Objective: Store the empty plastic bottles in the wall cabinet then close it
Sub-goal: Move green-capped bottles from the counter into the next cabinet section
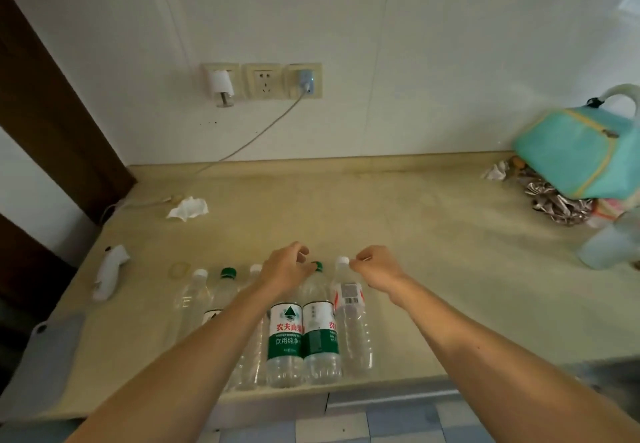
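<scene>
Bottles: six empty plastic ones stand upright in a tight row at the front edge of the desk [433, 234], caps on. Left to right: clear bottle with white cap [194, 295], green-capped bottle [225, 281], a third white-capped one [255, 268] mostly hidden by the left forearm, green-label bottle [285, 335], second green-label bottle [320, 335] with green cap, then the red-label bottle [351, 314] with white cap. Lined up side by side and touching, likely so several can be grabbed by the necks at once.

Left hand [285, 269] sits over the top of the first green-label bottle, fingers curled around its neck or cap; looks like a grasp, though the contact itself is hidden under the hand. Right hand [375, 266] has thumb and forefinger pinched just beside the white cap of the red-label bottle, touching or nearly so; can't confirm a firm hold.

Wall cabinet isn't in view, so all bottles are yet to be stored. My read: task is at the first pickup, one bottle per hand by the top.

Risk: empty bottles are light and packed close, so lifting one could tip a neighbour off the front edge.

Other stuff on the desk: crumpled tissue [188, 208], rubber band [179, 269], teal bag [575, 151] at right, charger cable [263, 130] running from the wall socket [304, 82].
</scene>
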`<state>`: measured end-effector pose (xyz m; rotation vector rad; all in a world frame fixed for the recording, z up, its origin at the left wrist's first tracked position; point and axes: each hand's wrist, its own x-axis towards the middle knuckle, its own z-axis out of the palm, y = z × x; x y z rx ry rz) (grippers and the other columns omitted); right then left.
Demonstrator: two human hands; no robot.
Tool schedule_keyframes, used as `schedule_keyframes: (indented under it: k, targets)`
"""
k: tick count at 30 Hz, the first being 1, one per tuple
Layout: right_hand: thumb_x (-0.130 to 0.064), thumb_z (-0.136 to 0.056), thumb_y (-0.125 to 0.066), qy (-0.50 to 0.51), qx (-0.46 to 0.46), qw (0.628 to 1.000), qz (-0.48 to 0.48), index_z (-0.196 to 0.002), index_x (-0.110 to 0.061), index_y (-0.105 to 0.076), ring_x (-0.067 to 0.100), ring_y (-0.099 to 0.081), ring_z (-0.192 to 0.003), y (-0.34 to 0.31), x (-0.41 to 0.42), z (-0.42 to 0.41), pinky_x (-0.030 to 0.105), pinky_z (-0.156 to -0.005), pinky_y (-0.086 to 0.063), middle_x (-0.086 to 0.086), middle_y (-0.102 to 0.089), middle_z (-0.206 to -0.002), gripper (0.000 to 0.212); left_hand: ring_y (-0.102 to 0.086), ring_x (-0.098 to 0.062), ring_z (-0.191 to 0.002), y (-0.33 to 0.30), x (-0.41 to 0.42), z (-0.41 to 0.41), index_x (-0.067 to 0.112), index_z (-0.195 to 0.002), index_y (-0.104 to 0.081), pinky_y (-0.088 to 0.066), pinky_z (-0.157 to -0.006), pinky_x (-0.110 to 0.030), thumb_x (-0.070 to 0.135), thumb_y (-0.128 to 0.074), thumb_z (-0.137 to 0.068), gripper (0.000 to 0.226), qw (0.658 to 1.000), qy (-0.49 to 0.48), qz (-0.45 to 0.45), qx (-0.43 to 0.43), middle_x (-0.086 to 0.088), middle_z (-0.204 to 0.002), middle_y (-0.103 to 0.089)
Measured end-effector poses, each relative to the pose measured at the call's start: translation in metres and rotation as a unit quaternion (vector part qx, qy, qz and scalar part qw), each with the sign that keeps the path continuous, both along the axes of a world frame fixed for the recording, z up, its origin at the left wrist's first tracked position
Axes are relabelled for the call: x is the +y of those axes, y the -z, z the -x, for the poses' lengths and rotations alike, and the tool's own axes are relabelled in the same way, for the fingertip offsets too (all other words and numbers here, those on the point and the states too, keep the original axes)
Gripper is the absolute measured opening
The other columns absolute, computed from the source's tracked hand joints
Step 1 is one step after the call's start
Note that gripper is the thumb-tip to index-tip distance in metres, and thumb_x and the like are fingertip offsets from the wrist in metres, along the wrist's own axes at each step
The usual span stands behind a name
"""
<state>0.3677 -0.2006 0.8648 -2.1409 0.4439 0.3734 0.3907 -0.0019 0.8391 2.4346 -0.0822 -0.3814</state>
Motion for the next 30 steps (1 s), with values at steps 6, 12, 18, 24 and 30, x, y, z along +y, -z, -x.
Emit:
schedule_keyframes:
  k: [6,12,18,24,30]
  targets:
    - [-0.024,-0.094,-0.066,0.011,0.044,0.999,-0.022,-0.141,-0.003,-0.052,0.029,-0.057,-0.121,0.022,-0.007,0.001,0.033,-0.095,-0.047,0.014,-0.057,-0.138,0.054,-0.046,-0.025,-0.132,0.032,-0.010,-0.010,0.026,-0.148,-0.040,-0.026,-0.115,-0.048,0.055,-0.048,-0.097,0.059,0.984,0.070,-0.163,-0.016,0.000,-0.141,-0.057]
    - [-0.030,-0.094,-0.069,0.007,0.080,0.994,-0.075,-0.143,-0.008,-0.046,0.026,-0.061,-0.110,0.049,-0.009,-0.009,0.040,-0.096,-0.052,0.011,-0.059,-0.127,0.059,-0.039,-0.027,-0.140,0.048,-0.025,-0.017,0.029,-0.151,-0.033,-0.014,-0.120,-0.053,0.059,-0.048,-0.096,0.064,0.975,0.082,-0.205,0.030,-0.006,-0.148,-0.051]
    - [-0.031,-0.094,-0.069,0.006,0.081,0.991,-0.104,-0.125,-0.011,-0.053,0.008,-0.061,-0.076,0.064,0.002,-0.031,0.021,-0.058,-0.049,-0.005,-0.061,-0.091,0.040,-0.051,-0.026,-0.125,0.044,-0.029,-0.032,0.032,-0.122,-0.058,-0.016,-0.118,-0.054,0.059,-0.047,-0.097,0.038,0.981,0.046,-0.179,0.063,0.000,-0.120,-0.066]
    - [-0.020,-0.089,-0.074,0.058,0.072,0.987,-0.130,-0.116,-0.009,-0.059,0.019,-0.065,-0.085,0.078,0.009,-0.050,0.030,-0.071,-0.056,0.005,-0.064,-0.096,0.033,-0.058,-0.019,-0.112,0.049,-0.028,-0.042,0.032,-0.114,-0.063,-0.028,-0.107,-0.044,0.053,-0.052,-0.097,0.028,0.988,0.001,-0.125,0.089,0.007,-0.111,-0.068]
    - [-0.013,-0.088,-0.074,0.116,0.044,0.980,-0.158,-0.114,-0.002,-0.067,0.021,-0.064,-0.087,0.078,-0.002,-0.048,0.028,-0.070,-0.053,0.014,-0.069,-0.105,0.029,-0.059,-0.017,-0.113,0.048,-0.025,-0.044,0.038,-0.110,-0.060,-0.028,-0.110,-0.045,0.050,-0.059,-0.093,0.021,0.992,-0.005,-0.092,0.084,0.011,-0.116,-0.068]
